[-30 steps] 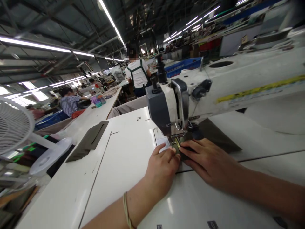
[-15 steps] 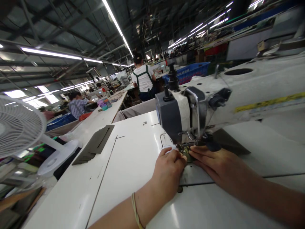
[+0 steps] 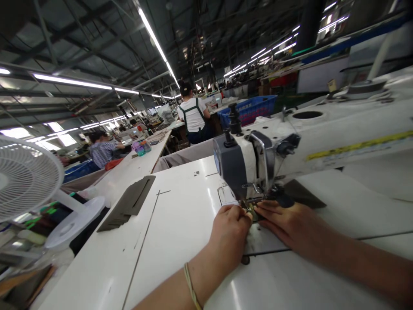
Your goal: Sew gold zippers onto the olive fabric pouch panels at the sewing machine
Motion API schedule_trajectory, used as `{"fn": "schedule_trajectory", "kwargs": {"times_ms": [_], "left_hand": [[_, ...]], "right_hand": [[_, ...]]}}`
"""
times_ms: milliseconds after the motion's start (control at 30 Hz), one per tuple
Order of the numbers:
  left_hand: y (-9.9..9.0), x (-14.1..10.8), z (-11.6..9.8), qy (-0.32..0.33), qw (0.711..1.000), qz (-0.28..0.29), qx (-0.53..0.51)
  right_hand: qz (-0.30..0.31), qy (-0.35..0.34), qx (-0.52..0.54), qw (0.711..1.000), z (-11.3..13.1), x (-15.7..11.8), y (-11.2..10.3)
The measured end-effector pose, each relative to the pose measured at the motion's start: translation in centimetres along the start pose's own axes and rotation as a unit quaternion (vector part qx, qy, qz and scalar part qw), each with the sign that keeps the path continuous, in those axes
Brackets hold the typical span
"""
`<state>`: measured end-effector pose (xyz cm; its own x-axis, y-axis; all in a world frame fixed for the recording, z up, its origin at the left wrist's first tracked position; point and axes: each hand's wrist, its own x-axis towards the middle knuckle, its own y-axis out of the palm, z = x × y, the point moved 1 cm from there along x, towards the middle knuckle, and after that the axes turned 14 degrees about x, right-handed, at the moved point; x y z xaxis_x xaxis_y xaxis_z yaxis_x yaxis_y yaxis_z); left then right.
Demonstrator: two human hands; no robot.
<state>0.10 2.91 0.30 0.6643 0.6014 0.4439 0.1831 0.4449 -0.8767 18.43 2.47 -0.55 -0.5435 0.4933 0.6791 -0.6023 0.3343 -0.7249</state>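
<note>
A sewing machine (image 3: 245,159) with a grey head and a white arm stands on the white table. My left hand (image 3: 230,232), a band round its wrist, has its fingers curled and pressed together just left of the needle area. My right hand (image 3: 290,221) lies flat to the right of the presser foot, fingers stretched towards it. Between my fingertips is a small dark olive piece (image 3: 257,215), mostly hidden by fingers and foot. A dark fabric piece (image 3: 303,193) lies behind my right hand, under the machine arm.
Grey-brown cut pieces (image 3: 129,204) are stacked on the table (image 3: 174,228) at the left. Beyond them stands a white fan (image 3: 29,181). A blue basket (image 3: 258,107) is behind the machine. People (image 3: 195,114) sit at other tables further back.
The whole view has shifted slightly. My left fingers are more tightly curled beside the foot. My right hand stays flat beside the needle area.
</note>
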Motion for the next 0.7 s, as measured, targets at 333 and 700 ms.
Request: {"fn": "schedule_trajectory", "kwargs": {"times_ms": [333, 700], "left_hand": [[0.44, 0.08, 0.38, 0.001, 1.0, 0.016, -0.004], [0.63, 0.25, 0.28, -0.022, 0.999, 0.02, -0.026]], "right_hand": [[0.005, -0.008, -0.016, 1.0, 0.1, 0.36, 0.06], [0.001, 0.005, -0.033, 0.999, 0.01, 0.4, 0.42]]}}
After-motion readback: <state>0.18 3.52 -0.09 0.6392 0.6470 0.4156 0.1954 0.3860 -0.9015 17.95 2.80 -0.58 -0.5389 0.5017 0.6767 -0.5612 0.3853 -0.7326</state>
